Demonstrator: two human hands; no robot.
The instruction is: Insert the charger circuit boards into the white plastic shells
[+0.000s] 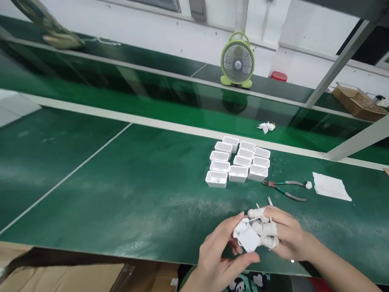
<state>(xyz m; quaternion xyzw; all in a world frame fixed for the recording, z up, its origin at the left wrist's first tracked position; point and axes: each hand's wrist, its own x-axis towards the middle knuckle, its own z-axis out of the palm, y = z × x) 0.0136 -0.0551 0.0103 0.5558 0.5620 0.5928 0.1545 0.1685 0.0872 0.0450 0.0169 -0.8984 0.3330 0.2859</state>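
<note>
My left hand [220,253] and my right hand [288,237] meet over the near edge of the green table [121,190]. Together they grip a small white plastic piece [246,236] with flat square faces and a metal pin. The right hand's fingertips wear white wrappings, and thin metal prongs stick up above them. The left thumb and fingers pinch the piece from the left. Beyond the hands, several white rectangular cups [238,163] stand in tight rows.
Green-handled pliers [284,188] lie right of the cups, beside a white folded sheet [331,186]. White scraps [266,127] lie on the belt behind. A green desk fan [237,60] and a red box [278,76] stand at the back. A cardboard box [358,102] sits far right.
</note>
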